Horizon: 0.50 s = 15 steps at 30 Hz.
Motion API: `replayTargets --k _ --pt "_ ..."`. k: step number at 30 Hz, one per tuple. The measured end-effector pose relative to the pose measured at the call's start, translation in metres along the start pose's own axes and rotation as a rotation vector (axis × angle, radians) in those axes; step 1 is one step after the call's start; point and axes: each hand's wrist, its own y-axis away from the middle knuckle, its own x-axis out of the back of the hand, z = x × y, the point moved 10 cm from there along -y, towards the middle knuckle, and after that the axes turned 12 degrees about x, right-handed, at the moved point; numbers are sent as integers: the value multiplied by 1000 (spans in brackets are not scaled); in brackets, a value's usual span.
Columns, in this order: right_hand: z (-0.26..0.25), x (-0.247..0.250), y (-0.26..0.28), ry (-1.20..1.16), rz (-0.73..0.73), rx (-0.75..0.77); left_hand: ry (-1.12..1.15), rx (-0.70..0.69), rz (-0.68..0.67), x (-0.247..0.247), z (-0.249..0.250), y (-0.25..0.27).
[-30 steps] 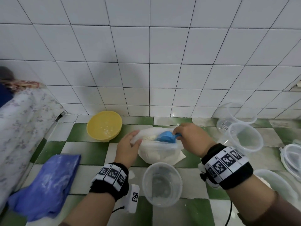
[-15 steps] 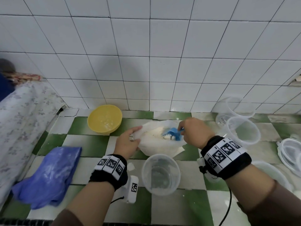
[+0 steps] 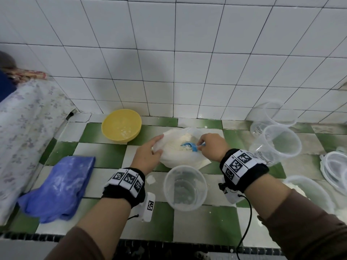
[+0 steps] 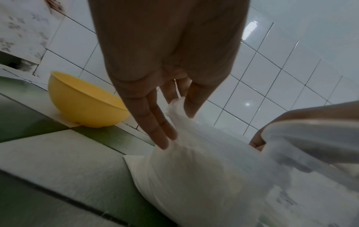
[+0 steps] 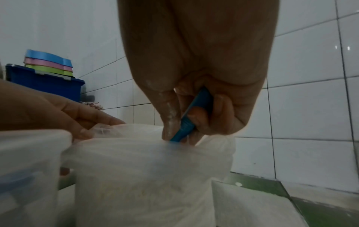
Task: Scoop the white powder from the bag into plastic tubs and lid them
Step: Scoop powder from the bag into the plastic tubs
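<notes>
A clear plastic bag (image 3: 174,154) of white powder sits open on the green and white tiled counter. My left hand (image 3: 150,154) pinches the bag's left rim (image 4: 174,106) between thumb and fingers, holding the mouth open. My right hand (image 3: 212,145) grips the handle of a small blue scoop (image 3: 189,146), whose bowl lies in the powder with some on it. The scoop handle (image 5: 194,116) shows between my curled fingers in the right wrist view. An open clear tub (image 3: 185,187) stands just in front of the bag, with only traces of powder inside.
A yellow bowl (image 3: 121,125) stands behind and left of the bag. A blue cloth (image 3: 56,186) lies at the left. Empty clear tubs (image 3: 279,141) and lids (image 3: 336,169) crowd the right side. A powder-filled tub (image 3: 309,192) sits at the near right. Tiled wall behind.
The scoop has dipped lower into the bag and now lies in the powder. My left hand has shifted its hold on the bag's rim, spreading the mouth wider.
</notes>
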Motion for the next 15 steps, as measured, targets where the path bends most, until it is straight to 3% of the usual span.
replayTargets --k 7,15 --pt "11 10 -2 -28 41 -49 33 -71 189 16 8 10" --pt "8 4 -4 -108 76 -72 54 -1 101 0 -2 9"
